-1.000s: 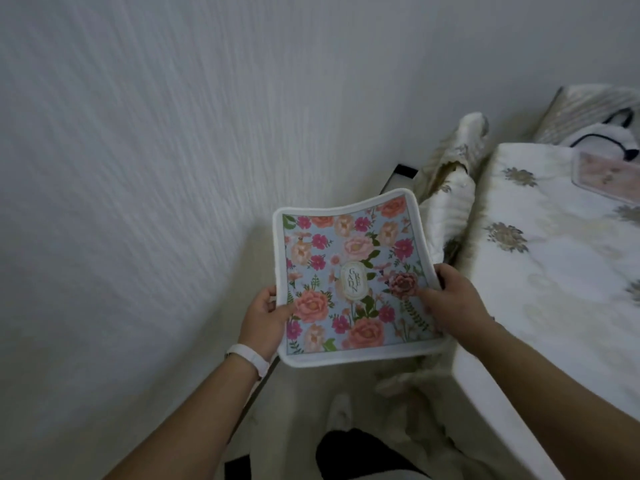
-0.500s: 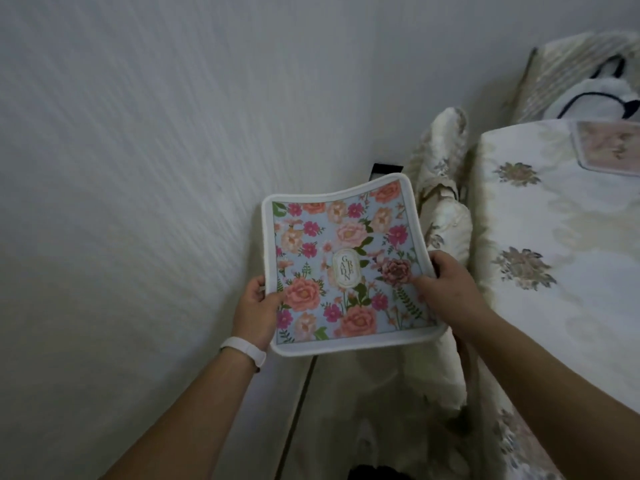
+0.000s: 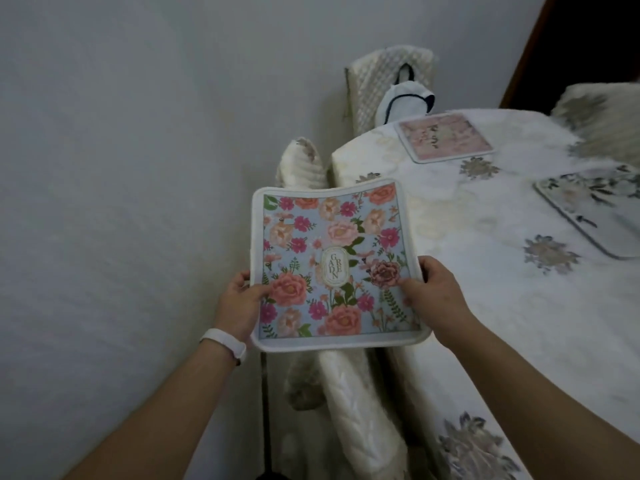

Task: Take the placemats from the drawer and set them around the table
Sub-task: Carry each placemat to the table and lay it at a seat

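Note:
A square floral placemat [image 3: 332, 261], blue with pink and orange roses and a white border, is held flat in front of me. My left hand [image 3: 239, 299] grips its left edge and my right hand [image 3: 436, 292] grips its right edge. It hangs over the gap between the wall and the table [image 3: 485, 306], its right side just past the table's left edge. A pink placemat [image 3: 445, 136] lies at the table's far end. Another placemat [image 3: 595, 209], pale with dark leaves, lies at the right, partly cut off.
A white tablecloth with grey flower motifs covers the table. A chair [image 3: 346, 393] in a cream quilted cover stands between table and wall, below the held placemat. A second covered chair [image 3: 377, 84] with a white bag [image 3: 405, 102] stands at the far end. Grey wall on the left.
My view has swung right and up, bringing more of the table and two laid placemats into sight. The held placemat has moved toward the table's left edge, both hands still on it.

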